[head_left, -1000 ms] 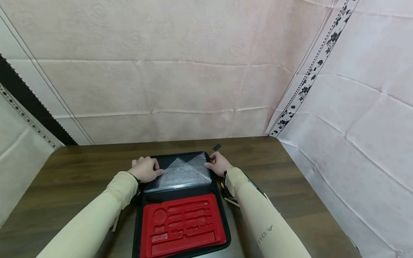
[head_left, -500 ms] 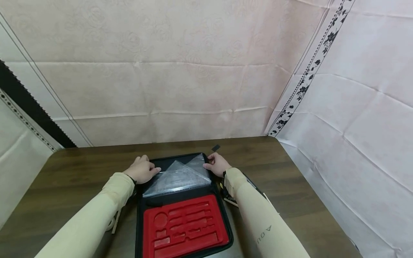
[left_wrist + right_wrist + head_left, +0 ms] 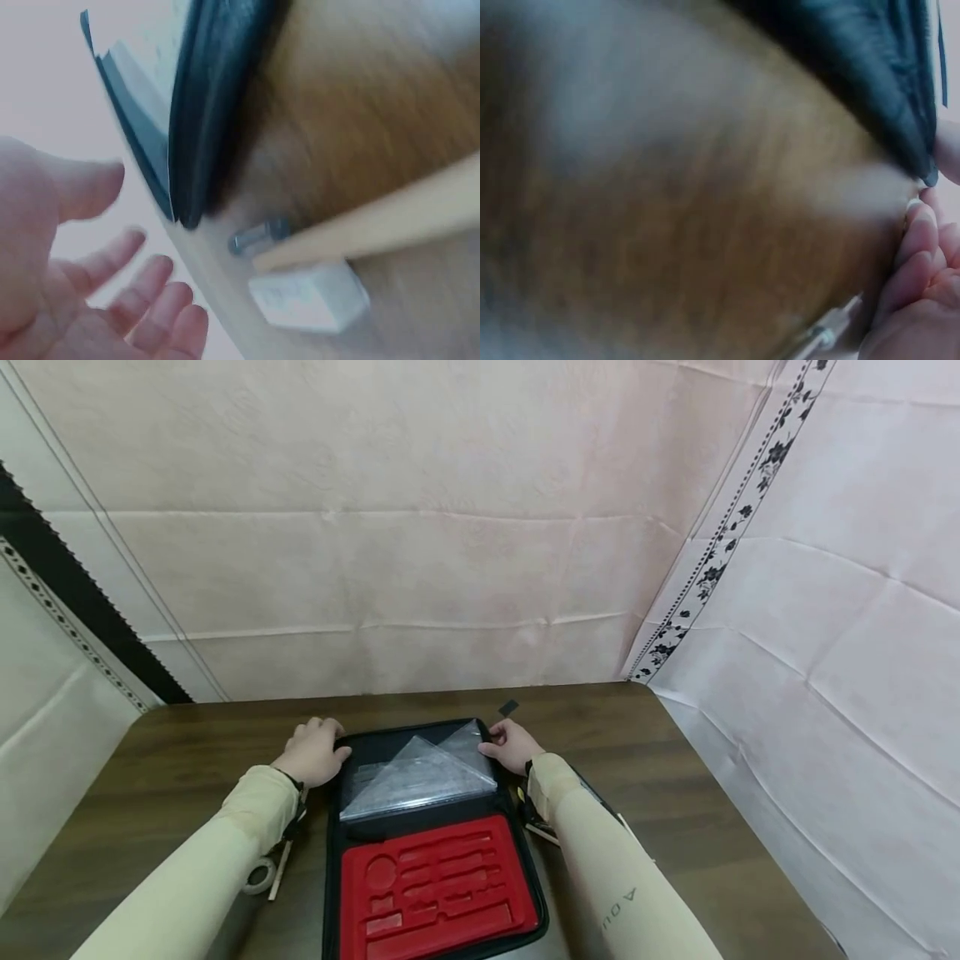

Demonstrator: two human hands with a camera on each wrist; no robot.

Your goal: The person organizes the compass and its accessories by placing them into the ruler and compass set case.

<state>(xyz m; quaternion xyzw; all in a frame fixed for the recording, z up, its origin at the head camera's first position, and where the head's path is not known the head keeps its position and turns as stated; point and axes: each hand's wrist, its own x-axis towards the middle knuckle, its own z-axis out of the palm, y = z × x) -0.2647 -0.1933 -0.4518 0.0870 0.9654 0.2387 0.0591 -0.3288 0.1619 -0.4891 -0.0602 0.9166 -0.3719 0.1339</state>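
Note:
A black zip-up case [image 3: 375, 746] lies open on the table, its edge at the far end slightly raised in the wrist views. Clear plastic corner pockets [image 3: 435, 781] cover part of its far half. A red moulded insert [image 3: 442, 893] with bare recesses fills the near half. My left hand [image 3: 311, 753] is at the case's far left edge; in the left wrist view its spread fingers [image 3: 154, 281] are apart from the case. At the far right corner, my right hand [image 3: 512, 747] pinches the case edge between thumb and curled fingers.
Left of the case are a white ring-shaped roll [image 3: 259, 877] and a thin pale stick [image 3: 279, 870]. A white box [image 3: 307, 296] and a small dark cylinder [image 3: 259, 236] show in the left wrist view. Dark items [image 3: 534, 817] sit partly under my right forearm.
My left hand has moved left, off the clear pocket to the case's outer edge. The right hand has stayed at the far right corner.

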